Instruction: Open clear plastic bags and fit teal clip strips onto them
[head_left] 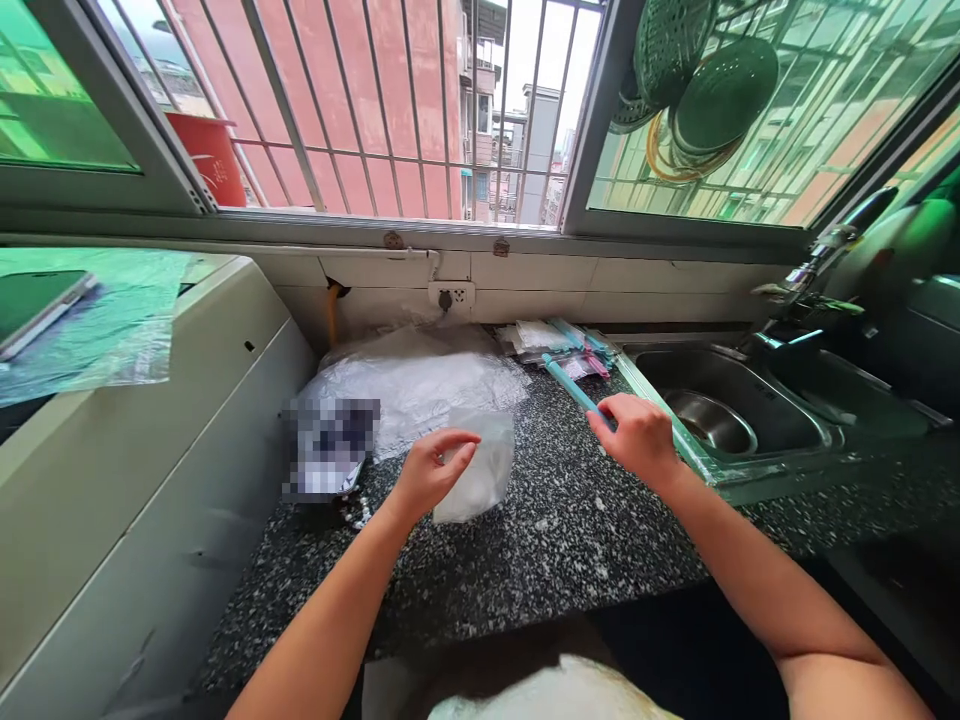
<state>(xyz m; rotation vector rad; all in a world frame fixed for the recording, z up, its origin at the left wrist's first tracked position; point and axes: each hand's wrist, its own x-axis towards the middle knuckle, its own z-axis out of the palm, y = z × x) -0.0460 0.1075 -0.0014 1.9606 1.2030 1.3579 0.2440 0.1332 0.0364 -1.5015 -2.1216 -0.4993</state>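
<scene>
My right hand [641, 435] is closed around the near end of a slim light-blue plastic stick [571, 385], which points away to the upper left above the counter. My left hand [435, 468] is closed, thumb and forefinger pinching a small clear plastic bag [484, 480] at its upper part. Behind that bag lies a large heap of clear plastic bags [420, 380]. Just beyond the stick's far end is a pile of small packets [544, 338] with blue and pink plastic pieces in it.
The speckled dark counter [547, 540] runs below a barred window. At the right is a steel sink [806, 430] with a metal bowl [709, 420] and a tap [810, 270]. A phone [45, 305] lies on the white appliance [187, 400] at the left. A blurred packet [330, 450] sits beside the heap.
</scene>
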